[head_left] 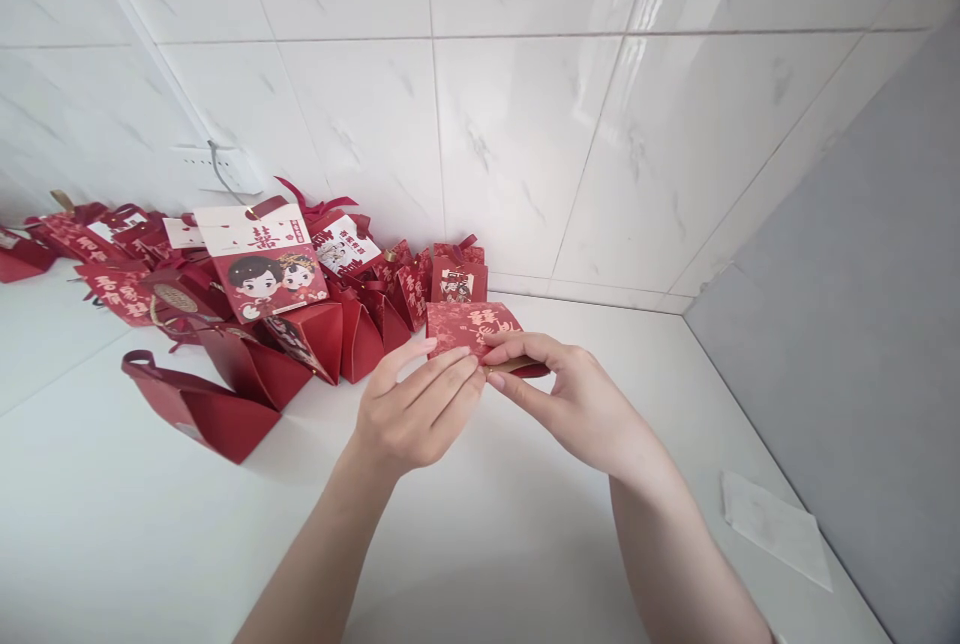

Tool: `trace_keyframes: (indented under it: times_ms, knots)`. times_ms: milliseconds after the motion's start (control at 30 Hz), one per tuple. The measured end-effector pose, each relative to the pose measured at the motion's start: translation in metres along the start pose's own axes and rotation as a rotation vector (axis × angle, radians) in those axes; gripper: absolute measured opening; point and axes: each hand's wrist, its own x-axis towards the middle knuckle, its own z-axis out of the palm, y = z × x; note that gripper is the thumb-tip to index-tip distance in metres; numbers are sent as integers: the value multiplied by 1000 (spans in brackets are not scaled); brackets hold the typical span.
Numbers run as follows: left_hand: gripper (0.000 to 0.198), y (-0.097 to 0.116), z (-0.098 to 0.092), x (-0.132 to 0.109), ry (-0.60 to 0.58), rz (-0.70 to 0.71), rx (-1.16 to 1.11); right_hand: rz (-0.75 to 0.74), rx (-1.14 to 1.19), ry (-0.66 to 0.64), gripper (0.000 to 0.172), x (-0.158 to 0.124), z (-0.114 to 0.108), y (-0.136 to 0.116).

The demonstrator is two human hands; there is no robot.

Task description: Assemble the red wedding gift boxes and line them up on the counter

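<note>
Above the white table I hold a red paper gift box [459, 322] printed with paler red flowers and light lettering. My left hand [424, 412] is closed on its near left side, fingers laid together over the front. From the right, my right hand [574, 394] pinches the box's near edge between thumb and fingers. A gold-brown strip [517, 363] shows under the right fingers; whether it is ribbon or the box's inner side I cannot tell. The fingertips of both hands nearly meet, hiding the near edge. Just behind stands a small red box [459, 282] with a ribbon on top.
Many red gift boxes with ribbons crowd the left and back, among them a larger box with a cartoon couple [266, 269] and a tilted plain red box [202, 409]. A cable runs from a wall socket [217, 170]. A white packet [776, 527] lies right, beside a grey panel [847, 324].
</note>
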Motion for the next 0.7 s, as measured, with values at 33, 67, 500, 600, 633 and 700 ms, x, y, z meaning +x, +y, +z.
trace_keyframes:
  times_ms: [33,67,500,600,633,700]
  knots:
    - [10,0,-2,0,31,11,16,-21,-14,19,17,-3,0,-2]
    - [11,0,-4,0,56,18,29,-48,-24,28,17,-6,-1,-5]
    - [13,6,-22,10,40,22,-46,-126,-65,104,12,-15,7,-15]
    - [14,5,-20,7,38,10,-30,-114,-65,137,13,-13,7,-13]
    - [13,5,-20,7,32,8,-28,-112,-73,152,13,-12,7,-13]
    - [13,4,-19,6,23,12,-26,-110,-91,161,12,-12,8,-12]
